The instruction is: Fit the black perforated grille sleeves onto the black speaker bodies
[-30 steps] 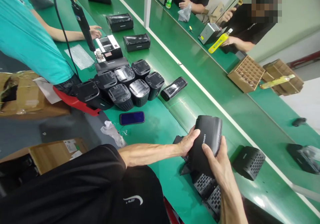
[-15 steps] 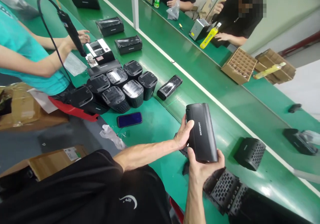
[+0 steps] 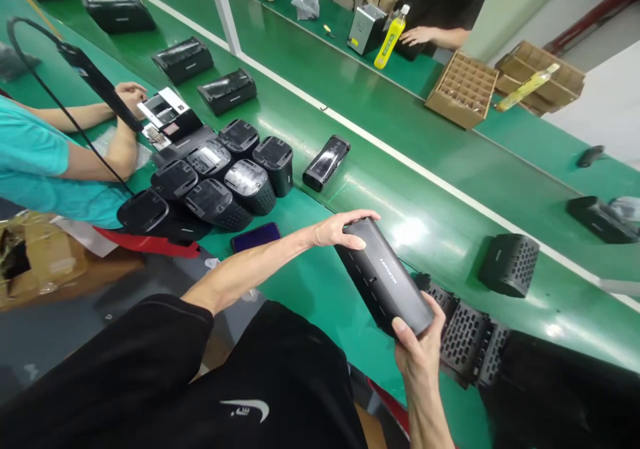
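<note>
- Cluster of black housings (image 3: 220, 175), upper left of the held case, stand bunched on the green bench (image 3: 425, 189); a co-worker's hand (image 3: 131, 95) is at an open unit beyond them.
- Left hand (image 3: 336, 229) caps the far end of the black case (image 3: 383, 277), grip closed over it.
- Right hand (image 3: 419, 349) clamps the near end; case held tilted above the bench.
- Grille parts (image 3: 467, 342) right of the case lie unattached; judged mid-job.
</note>
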{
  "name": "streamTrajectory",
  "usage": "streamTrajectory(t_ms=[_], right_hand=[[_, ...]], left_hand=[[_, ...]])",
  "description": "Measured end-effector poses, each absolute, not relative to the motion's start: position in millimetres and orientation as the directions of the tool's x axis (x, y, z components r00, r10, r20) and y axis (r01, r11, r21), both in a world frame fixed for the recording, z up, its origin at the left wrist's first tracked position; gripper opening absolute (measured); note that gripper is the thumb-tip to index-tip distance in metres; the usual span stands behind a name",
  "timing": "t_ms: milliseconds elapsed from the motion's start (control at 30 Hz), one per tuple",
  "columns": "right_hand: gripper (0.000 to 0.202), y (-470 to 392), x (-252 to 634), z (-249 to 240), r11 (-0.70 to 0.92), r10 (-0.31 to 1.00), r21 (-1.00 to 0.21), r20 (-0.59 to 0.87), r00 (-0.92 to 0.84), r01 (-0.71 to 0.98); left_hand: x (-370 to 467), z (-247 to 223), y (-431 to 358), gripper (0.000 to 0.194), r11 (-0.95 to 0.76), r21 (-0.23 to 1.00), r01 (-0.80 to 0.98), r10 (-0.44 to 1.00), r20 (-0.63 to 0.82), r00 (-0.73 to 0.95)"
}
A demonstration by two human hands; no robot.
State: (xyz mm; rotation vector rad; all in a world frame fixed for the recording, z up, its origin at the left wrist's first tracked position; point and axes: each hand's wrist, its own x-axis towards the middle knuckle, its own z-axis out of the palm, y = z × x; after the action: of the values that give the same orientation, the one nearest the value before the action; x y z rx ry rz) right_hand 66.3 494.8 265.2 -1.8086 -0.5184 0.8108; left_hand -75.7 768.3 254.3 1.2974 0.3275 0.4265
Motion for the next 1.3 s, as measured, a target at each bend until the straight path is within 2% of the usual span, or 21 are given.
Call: streamTrajectory(t_ms=[100, 200, 300, 367, 433, 467, 533, 600, 667, 733, 800, 833, 900, 967, 1067, 1167, 1300], right_hand=[[0.084, 495, 68, 252, -0.322, 0.638, -0.89, -0.457, 0.62, -0.324], [0.064, 490, 68, 242, -0.327, 0.611, -0.753, -0.629, 0.481, -0.57], [0.057, 488, 52, 237, -0.294, 0.589, -0.613, -0.721, 0.365, -0.734], [0.066, 491, 33, 235, -0.247, 0.603, -0.548, -0.732, 0.316, -0.799], [0.075, 494, 14, 233, -0.208, 0.627, -0.507, -0.725, 0.283, -0.837], [0.081, 493, 8, 231, -0.229, 0.64, -0.483, -0.729, 0.243, -0.845], [0.087, 487, 10, 228, -0.38, 0.646, -0.451, -0.754, 0.117, -0.807], [0.091, 478, 29, 227, -0.504, 0.621, -0.512, -0.775, 0.12, -0.696], [0.104, 471, 57, 230, -0.461, 0.619, -0.657, -0.72, 0.315, -0.596], [0.112, 468, 78, 236, -0.393, 0.637, -0.753, -0.637, 0.435, -0.527], [0.107, 466, 85, 240, -0.466, 0.651, -0.721, -0.672, 0.352, -0.514], [0.101, 464, 82, 241, -0.526, 0.636, -0.67, -0.719, 0.281, -0.523], [0.093, 454, 70, 238, -0.584, 0.566, -0.56, -0.8, 0.199, -0.587], [0.091, 438, 55, 232, -0.548, 0.504, -0.503, -0.836, 0.217, -0.668], [0.092, 413, 41, 224, -0.489, 0.464, -0.501, -0.843, 0.274, -0.714], [0.09, 399, 37, 226, -0.481, 0.49, -0.549, -0.815, 0.309, -0.683], [0.09, 397, 28, 240, -0.472, 0.502, -0.619, -0.774, 0.386, -0.628]], left_hand=[[-73, 236, 761, 0.071, 0.286, 0.957, 0.039, 0.491, -0.182, 0.852], [-79, 221, 757, 0.075, 0.407, 0.903, 0.137, 0.501, -0.346, 0.793], [-88, 210, 729, 0.093, 0.602, 0.799, -0.022, 0.563, -0.405, 0.72], [-91, 202, 696, 0.105, 0.689, 0.715, -0.12, 0.557, -0.416, 0.719], [-93, 195, 666, 0.104, 0.717, 0.682, -0.143, 0.528, -0.398, 0.75], [-94, 193, 658, 0.098, 0.711, 0.686, -0.157, 0.535, -0.382, 0.754], [-99, 193, 657, 0.087, 0.672, 0.728, -0.136, 0.532, -0.347, 0.773], [-106, 202, 674, 0.085, 0.592, 0.805, 0.013, 0.427, -0.327, 0.843], [-112, 216, 696, 0.092, 0.377, 0.893, 0.244, 0.236, -0.348, 0.907], [-113, 228, 711, 0.098, 0.055, 0.918, 0.392, 0.063, -0.395, 0.917], [-113, 234, 714, 0.099, -0.171, 0.88, 0.443, -0.039, -0.455, 0.89], [-114, 233, 713, 0.098, -0.203, 0.859, 0.469, -0.071, -0.491, 0.868], [-123, 224, 707, 0.098, -0.092, 0.832, 0.547, -0.129, -0.555, 0.822], [-141, 213, 700, 0.094, 0.139, 0.797, 0.587, -0.15, -0.569, 0.809], [-171, 204, 686, 0.08, 0.376, 0.772, 0.513, 0.014, -0.558, 0.83], [-185, 207, 669, 0.075, 0.465, 0.768, 0.442, 0.157, -0.562, 0.812], [-186, 218, 654, 0.074, 0.48, 0.778, 0.406, 0.204, -0.548, 0.811]])
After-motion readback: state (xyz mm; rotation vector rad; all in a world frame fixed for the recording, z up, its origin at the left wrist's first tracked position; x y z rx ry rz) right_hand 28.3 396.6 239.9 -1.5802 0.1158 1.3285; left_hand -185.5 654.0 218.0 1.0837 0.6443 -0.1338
